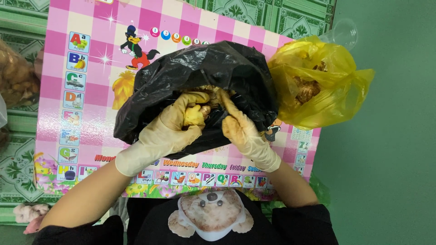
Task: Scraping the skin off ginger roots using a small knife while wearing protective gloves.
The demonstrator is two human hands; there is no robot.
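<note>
A black plastic bag (pixel 213 72) lies open on a pink checked alphabet mat (pixel 91 59). Both my hands wear stained cream rubber gloves. My left hand (pixel 175 124) is at the bag's mouth, its fingers curled around a yellow knobbly root piece (pixel 194 115). My right hand (pixel 240 127) reaches into the bag beside it, with fingers stretched toward more brown root pieces (pixel 210 90) inside. What the right fingertips touch is hidden by the bag's fold.
A yellow plastic bag (pixel 318 86) holding brown roots sits right of the black bag. A clear plastic cup (pixel 343 32) lies behind it. Another clear bag of roots (pixel 16 77) is at the left edge. Green patterned flooring surrounds the mat.
</note>
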